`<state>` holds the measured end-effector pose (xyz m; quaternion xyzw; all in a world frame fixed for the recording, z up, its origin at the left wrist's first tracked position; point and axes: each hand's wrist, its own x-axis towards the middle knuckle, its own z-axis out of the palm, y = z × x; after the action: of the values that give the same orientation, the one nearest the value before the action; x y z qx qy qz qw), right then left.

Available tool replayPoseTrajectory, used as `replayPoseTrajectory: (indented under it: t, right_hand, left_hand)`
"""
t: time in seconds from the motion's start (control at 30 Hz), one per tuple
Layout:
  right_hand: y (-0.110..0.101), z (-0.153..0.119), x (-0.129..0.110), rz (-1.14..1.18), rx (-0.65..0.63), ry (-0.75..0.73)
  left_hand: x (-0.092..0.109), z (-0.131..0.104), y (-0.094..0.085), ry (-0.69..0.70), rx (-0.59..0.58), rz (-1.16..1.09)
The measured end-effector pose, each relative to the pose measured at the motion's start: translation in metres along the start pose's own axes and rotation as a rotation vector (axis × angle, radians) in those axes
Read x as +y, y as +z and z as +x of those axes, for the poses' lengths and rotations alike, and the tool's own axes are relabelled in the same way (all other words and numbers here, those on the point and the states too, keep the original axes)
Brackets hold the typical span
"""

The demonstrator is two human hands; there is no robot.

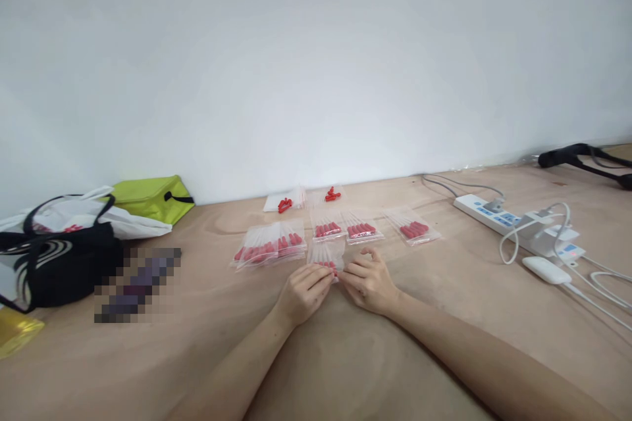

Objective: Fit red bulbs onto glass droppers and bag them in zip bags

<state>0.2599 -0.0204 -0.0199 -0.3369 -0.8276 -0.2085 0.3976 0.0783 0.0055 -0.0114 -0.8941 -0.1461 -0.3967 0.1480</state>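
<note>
Both hands meet at the near edge of a small clear plastic bag (pixel 326 251) that holds white sticks with red ends. My left hand (pixel 305 291) is closed, its fingertips pinching the bag's edge and hiding part of the red ends. From the other side, my right hand (pixel 371 281) pinches the same edge with thumb and finger. Just beyond lie similar filled bags: a middle bag (pixel 326 227), another bag (pixel 364 228) beside it, and a bag (pixel 413 229) farther right. Overlapping bags (pixel 269 245) lie to the left.
Loose red pieces (pixel 285 204) rest on clear bags at the back, with more red pieces (pixel 332 194) beside them. A power strip (pixel 486 212) with cables and a white charger (pixel 546 270) is right. A black bag (pixel 69 270) and green bag (pixel 153 200) stand left.
</note>
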Motion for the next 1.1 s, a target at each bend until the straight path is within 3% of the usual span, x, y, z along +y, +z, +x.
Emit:
replayPoseTrajectory:
  t: [0.43, 1.1]
  right_hand:
    - [0.000, 0.000, -0.004, 0.021, 0.003, 0.004]
    - [-0.011, -0.010, 0.008, 0.127, -0.030, 0.111]
  left_hand:
    - [-0.002, 0.002, -0.008, 0.106, -0.002, 0.066]
    - [-0.013, -0.007, -0.020, 0.045, 0.036, 0.123]
